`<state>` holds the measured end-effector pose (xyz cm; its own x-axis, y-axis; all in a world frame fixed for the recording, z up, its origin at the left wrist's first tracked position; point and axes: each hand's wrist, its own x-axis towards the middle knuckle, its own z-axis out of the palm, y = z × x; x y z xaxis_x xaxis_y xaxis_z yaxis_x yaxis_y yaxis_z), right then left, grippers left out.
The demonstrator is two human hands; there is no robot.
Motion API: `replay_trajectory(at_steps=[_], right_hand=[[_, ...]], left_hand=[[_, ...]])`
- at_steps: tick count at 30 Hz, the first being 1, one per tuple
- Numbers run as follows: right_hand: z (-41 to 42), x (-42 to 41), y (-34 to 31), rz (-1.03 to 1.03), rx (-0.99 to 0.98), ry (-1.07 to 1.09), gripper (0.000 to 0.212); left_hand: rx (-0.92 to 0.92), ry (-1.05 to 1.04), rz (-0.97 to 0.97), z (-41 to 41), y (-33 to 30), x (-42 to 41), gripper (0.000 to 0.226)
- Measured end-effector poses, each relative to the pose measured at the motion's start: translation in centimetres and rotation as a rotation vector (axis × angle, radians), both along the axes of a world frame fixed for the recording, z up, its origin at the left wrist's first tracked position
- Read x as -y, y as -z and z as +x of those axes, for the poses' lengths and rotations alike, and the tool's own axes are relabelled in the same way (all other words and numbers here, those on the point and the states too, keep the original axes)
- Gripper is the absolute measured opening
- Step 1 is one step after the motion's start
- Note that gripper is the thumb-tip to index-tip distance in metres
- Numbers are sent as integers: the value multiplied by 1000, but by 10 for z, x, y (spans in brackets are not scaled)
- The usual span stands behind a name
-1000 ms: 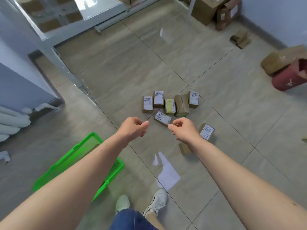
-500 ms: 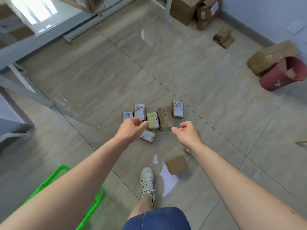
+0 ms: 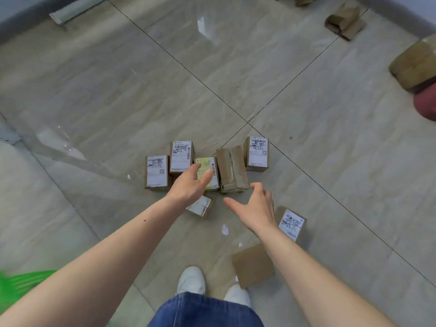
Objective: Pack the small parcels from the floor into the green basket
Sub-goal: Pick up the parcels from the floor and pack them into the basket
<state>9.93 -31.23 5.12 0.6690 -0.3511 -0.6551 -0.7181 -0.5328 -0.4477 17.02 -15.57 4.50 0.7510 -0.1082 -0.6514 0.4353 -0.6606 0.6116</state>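
Several small cardboard parcels lie on the tiled floor in a row: a labelled one (image 3: 157,173) at the left, another (image 3: 181,156), a yellow-labelled one (image 3: 210,167), a taped brown one (image 3: 232,171) and a labelled one (image 3: 257,153). My left hand (image 3: 190,185) reaches over the yellow-labelled parcel, fingers apart, holding nothing. A tilted parcel (image 3: 200,206) lies just under its wrist. My right hand (image 3: 253,205) is spread and empty beside the taped parcel. Two more parcels lie near my right forearm, one labelled (image 3: 291,224), one plain (image 3: 253,267). The green basket (image 3: 21,283) shows blurred at the bottom-left edge.
My feet in white shoes (image 3: 191,279) stand just behind the parcels. Larger cardboard boxes (image 3: 344,21) and a brown package (image 3: 415,64) with a red container (image 3: 424,105) sit along the far right wall. A metal frame foot (image 3: 59,16) stands at top left.
I have stepped closer to the parcels and both hands have opened from loose fists to spread fingers, reaching down toward the row. The basket has slid out to the bottom-left edge of view.
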Motion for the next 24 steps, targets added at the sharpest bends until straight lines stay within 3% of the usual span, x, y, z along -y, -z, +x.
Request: replay_trajectory(at_steps=[5, 11, 16, 24], right_hand=[[20, 11, 118, -159, 19, -23, 88], [47, 8, 219, -190, 85, 30, 111], [54, 7, 254, -178, 194, 21, 119], [54, 28, 259, -119, 306, 53, 117]], left_hand=[[17, 13, -30, 30, 100, 25, 62], [144, 122, 56, 68, 191, 42, 59], [130, 151, 46, 84, 237, 53, 69], [172, 135, 35, 93, 248, 70, 63]])
